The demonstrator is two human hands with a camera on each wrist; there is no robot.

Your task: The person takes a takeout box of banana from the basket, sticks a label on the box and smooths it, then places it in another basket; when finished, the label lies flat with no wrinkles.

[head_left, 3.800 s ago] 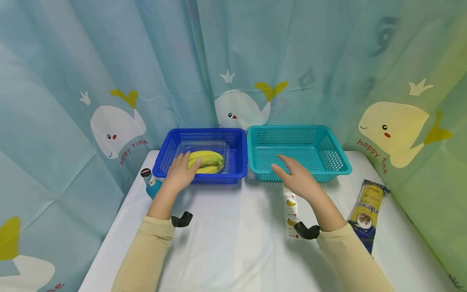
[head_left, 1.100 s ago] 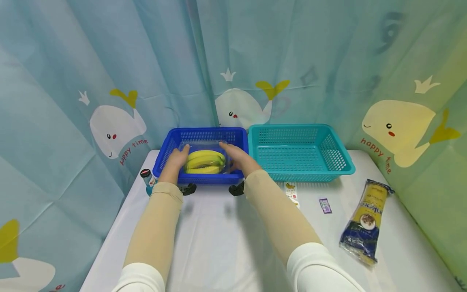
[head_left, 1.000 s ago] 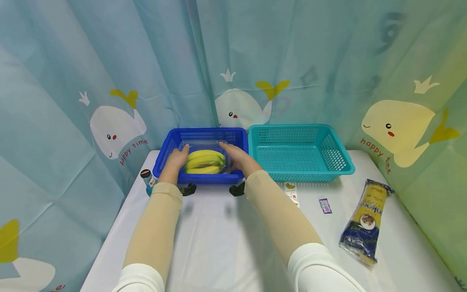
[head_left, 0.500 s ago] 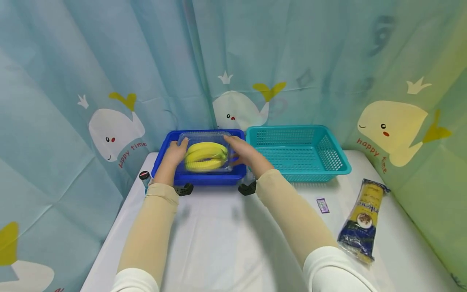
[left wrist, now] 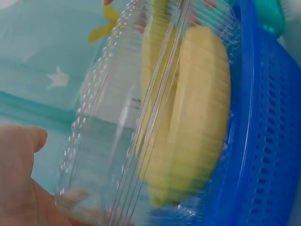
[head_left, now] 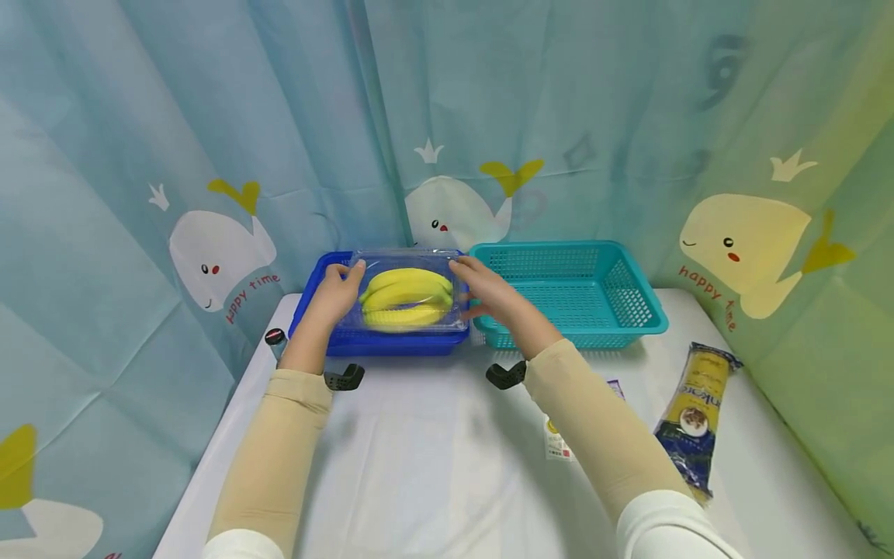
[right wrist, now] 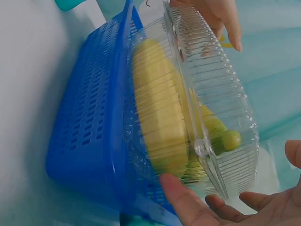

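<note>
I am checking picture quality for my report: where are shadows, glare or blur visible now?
Head: soft shadow on the white table beside the right sleeve; left wrist: glare streaks on the clear clamshell container, bananas slightly blurred; right wrist: glints along the container's rim, shadow beside the blue basket.

**Two baskets at back of table, box between hands**

Left basket (head_left: 391, 347) and right basket (head_left: 576, 340) side by side on table (head_left: 412, 458), curtain (head_left: 447, 93) behind. Box (head_left: 408, 260) over left basket, bananas (head_left: 408, 299) inside; contact with basket unclear. Left hand (head_left: 334, 293) at box's left end, right hand (head_left: 496, 296) at right end. Bottle (head_left: 275, 338) left of left basket. Pack (head_left: 556, 444) and sachet (head_left: 615, 387) before right basket, both partly behind right sleeve (head_left: 601, 427). Bag (head_left: 698, 419) far right.
</note>
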